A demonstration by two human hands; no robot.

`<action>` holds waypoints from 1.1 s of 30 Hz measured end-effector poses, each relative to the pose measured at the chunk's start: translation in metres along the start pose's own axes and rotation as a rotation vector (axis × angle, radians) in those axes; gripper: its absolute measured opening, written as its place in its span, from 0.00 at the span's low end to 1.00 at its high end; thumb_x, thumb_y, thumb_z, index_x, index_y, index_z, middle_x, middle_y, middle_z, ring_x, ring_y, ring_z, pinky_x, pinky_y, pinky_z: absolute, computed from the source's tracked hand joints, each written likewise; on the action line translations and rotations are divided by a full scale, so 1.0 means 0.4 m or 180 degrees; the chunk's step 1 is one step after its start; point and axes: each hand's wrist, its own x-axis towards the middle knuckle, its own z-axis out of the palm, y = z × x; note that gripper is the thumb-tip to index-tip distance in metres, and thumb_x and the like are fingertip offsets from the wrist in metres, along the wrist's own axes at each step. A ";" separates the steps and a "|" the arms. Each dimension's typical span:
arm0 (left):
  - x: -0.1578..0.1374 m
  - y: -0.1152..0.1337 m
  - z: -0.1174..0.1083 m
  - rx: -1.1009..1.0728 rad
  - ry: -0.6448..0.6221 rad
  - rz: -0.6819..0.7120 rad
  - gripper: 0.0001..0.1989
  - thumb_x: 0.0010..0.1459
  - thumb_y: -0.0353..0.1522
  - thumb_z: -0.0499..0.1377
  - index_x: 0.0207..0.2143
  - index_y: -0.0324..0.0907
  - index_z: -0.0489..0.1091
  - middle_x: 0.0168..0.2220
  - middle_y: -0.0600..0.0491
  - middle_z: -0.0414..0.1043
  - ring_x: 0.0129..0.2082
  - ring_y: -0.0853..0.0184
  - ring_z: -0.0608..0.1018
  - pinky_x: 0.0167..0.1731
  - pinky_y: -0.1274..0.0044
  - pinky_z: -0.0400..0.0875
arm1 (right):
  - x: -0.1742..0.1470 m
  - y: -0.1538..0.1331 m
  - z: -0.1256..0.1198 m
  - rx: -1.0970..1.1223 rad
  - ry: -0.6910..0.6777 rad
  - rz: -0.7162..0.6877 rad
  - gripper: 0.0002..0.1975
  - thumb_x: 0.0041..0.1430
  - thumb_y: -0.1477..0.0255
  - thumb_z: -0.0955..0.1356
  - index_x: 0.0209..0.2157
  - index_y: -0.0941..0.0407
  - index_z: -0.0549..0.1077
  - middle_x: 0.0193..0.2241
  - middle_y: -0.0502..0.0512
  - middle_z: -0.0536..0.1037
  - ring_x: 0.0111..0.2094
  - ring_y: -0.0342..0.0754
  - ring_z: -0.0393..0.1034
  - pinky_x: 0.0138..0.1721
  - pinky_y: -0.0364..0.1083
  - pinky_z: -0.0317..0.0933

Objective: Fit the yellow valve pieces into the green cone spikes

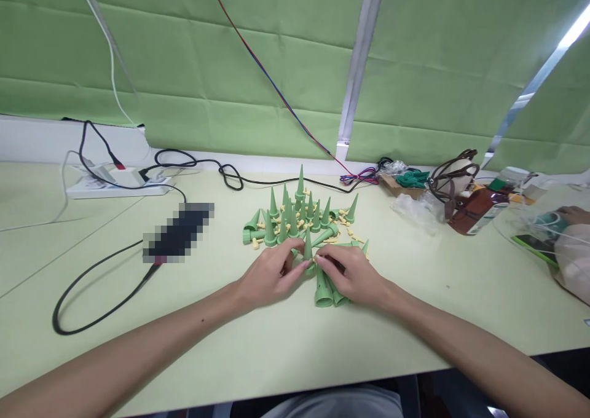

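Observation:
My left hand (273,273) is closed around the lower part of a green plastic watering spike (308,246), which stands with its point up. My right hand (354,273) is closed in a pinch at the spike's right side, with a small yellow valve (315,259) partly showing at its fingertips. Two more green spikes (324,295) lie under and beside my right hand, their open round ends facing me. Just beyond both hands is a cluster of upright and lying green spikes (270,230), with several small yellow valves (256,243) scattered among them.
To the left lies a blurred-out dark device (179,233) with a looping black cable (55,319); a power strip (120,187) sits behind it. At right are a plastic bag (417,212), a brown bottle (479,209), a green-edged phone (534,249) and another person's hand (576,215).

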 end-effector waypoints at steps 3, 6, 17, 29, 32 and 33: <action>-0.001 -0.002 0.000 0.0004 -0.0010 0.0025 0.08 0.66 0.34 0.56 0.46 0.42 0.62 0.19 0.64 0.61 0.16 0.75 0.64 0.20 0.83 0.57 | 0.001 0.002 0.000 0.0002 -0.0017 -0.0002 0.10 0.70 0.73 0.61 0.34 0.56 0.70 0.23 0.48 0.68 0.25 0.43 0.61 0.29 0.42 0.56; -0.001 -0.003 0.001 0.0000 -0.0007 0.0043 0.08 0.66 0.34 0.56 0.46 0.42 0.62 0.19 0.64 0.61 0.16 0.75 0.64 0.20 0.83 0.57 | 0.002 0.001 0.000 0.0010 -0.0027 -0.0002 0.10 0.70 0.73 0.61 0.34 0.56 0.70 0.23 0.48 0.68 0.25 0.42 0.61 0.29 0.42 0.55; -0.003 -0.003 0.002 -0.0025 -0.0046 -0.0065 0.09 0.66 0.34 0.56 0.46 0.42 0.61 0.20 0.63 0.63 0.17 0.74 0.65 0.19 0.83 0.57 | -0.001 0.000 0.000 0.0002 -0.0021 -0.0022 0.11 0.70 0.73 0.61 0.33 0.56 0.69 0.22 0.47 0.66 0.24 0.42 0.59 0.28 0.41 0.54; 0.001 0.001 -0.002 -0.0086 -0.0135 -0.0112 0.08 0.66 0.34 0.55 0.45 0.43 0.61 0.18 0.65 0.60 0.16 0.74 0.64 0.20 0.83 0.56 | 0.003 -0.002 -0.001 -0.0001 -0.0049 -0.0005 0.11 0.70 0.73 0.61 0.32 0.56 0.69 0.22 0.48 0.66 0.24 0.42 0.60 0.28 0.41 0.55; 0.002 0.001 -0.003 -0.0097 -0.0165 -0.0109 0.08 0.66 0.35 0.55 0.45 0.43 0.61 0.19 0.64 0.61 0.16 0.74 0.65 0.20 0.83 0.57 | 0.002 0.001 0.000 -0.0026 -0.0047 -0.0009 0.11 0.70 0.73 0.61 0.32 0.56 0.69 0.22 0.47 0.66 0.24 0.42 0.60 0.28 0.41 0.55; 0.002 0.001 -0.003 -0.0094 -0.0167 -0.0102 0.08 0.66 0.35 0.55 0.45 0.43 0.61 0.19 0.64 0.61 0.16 0.74 0.65 0.20 0.83 0.57 | 0.002 0.002 0.000 -0.0038 -0.0043 -0.0009 0.11 0.70 0.72 0.61 0.32 0.56 0.69 0.22 0.47 0.66 0.24 0.42 0.60 0.28 0.42 0.55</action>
